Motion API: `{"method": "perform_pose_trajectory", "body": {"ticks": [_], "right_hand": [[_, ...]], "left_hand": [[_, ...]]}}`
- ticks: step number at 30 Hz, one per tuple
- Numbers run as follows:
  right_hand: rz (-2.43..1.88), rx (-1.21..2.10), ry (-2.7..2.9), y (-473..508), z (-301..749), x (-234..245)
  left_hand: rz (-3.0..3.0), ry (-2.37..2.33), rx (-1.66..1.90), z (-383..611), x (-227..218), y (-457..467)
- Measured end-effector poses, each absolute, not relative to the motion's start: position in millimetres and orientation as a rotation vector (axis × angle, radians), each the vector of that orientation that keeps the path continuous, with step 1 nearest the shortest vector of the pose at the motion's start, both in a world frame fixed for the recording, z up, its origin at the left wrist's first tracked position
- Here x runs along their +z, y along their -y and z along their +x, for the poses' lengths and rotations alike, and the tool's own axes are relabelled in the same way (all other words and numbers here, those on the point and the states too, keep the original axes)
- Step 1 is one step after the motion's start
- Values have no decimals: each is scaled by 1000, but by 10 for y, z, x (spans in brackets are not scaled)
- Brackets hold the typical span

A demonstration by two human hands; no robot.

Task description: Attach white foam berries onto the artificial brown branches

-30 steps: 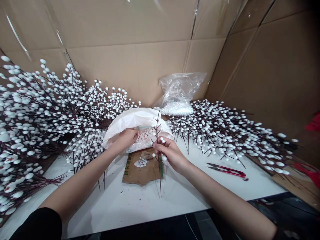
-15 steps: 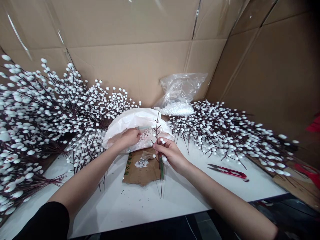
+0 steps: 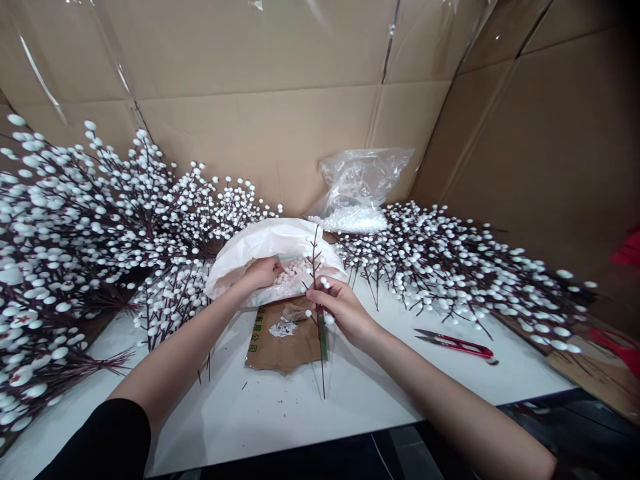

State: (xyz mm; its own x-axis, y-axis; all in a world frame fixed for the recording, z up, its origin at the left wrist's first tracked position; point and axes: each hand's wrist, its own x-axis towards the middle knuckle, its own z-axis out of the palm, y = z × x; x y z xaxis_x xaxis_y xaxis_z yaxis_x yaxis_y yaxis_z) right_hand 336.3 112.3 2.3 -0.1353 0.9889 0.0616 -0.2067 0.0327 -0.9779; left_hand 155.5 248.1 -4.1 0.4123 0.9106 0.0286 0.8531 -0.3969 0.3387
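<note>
My right hand (image 3: 337, 303) pinches a dark brown artificial berry stem (image 3: 323, 363), held upright, with a few white berries near the fingers and mostly bare twigs at its top. My left hand (image 3: 264, 272) reaches into an open white plastic bag (image 3: 280, 230) beside loose white berries (image 3: 296, 268). Its fingers are curled together at the edge of the pile; whether a berry is between them is hidden. Below the bag lies a torn piece of cardboard (image 3: 280, 353) with a whitish smear (image 3: 283, 329) on it.
Bunches of white-berried stems (image 3: 100, 213) fill the left side, and more berry stems (image 3: 460, 267) lie at the right. A clear bag of white berries (image 3: 357, 217) stands behind. Red thread snips (image 3: 457, 343) rest on the white table (image 3: 360, 400). Cardboard walls (image 3: 250, 147) rise behind.
My left hand has shifted very slightly within the bag, near the berry pile. My right hand keeps the stem in about the same place.
</note>
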Motion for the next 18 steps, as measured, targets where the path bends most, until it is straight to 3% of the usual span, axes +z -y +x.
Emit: {"method": "perform_pose_trajectory", "body": {"ticks": [18], "right_hand": [[-986,1362,1180,-1128,3356,11]], "left_hand": [[2400,-1458,328,1434,10,-2310]]}}
